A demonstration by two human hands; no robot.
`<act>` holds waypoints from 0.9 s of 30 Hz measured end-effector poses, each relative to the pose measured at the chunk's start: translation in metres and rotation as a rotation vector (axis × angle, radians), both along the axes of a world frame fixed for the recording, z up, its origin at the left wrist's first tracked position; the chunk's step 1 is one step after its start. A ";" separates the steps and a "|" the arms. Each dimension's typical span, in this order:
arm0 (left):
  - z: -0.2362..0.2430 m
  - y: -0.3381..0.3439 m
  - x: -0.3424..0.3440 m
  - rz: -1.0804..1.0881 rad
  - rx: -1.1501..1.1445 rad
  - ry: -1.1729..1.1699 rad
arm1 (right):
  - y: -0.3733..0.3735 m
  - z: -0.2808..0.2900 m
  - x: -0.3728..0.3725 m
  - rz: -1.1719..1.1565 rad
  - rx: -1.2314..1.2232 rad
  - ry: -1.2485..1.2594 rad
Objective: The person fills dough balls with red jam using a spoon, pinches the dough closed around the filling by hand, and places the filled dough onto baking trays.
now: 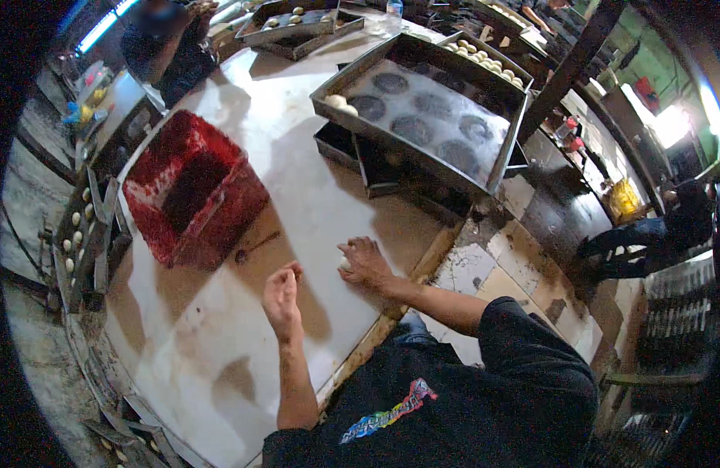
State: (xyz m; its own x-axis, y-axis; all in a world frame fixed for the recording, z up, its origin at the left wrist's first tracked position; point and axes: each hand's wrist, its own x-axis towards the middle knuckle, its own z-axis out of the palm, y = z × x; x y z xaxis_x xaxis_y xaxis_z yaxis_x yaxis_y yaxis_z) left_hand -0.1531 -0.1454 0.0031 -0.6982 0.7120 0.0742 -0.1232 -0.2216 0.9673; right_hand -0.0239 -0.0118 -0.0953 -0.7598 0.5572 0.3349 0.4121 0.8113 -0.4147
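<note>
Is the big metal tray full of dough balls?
No, the tray holds only two dough balls at one corner; the rest is bare.

Head cam, single view, looks steeply down at table [243,327], close.
</note>
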 end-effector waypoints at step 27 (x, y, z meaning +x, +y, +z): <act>0.071 0.322 -0.048 0.181 0.080 0.147 | 0.008 -0.014 0.036 0.456 0.034 -0.071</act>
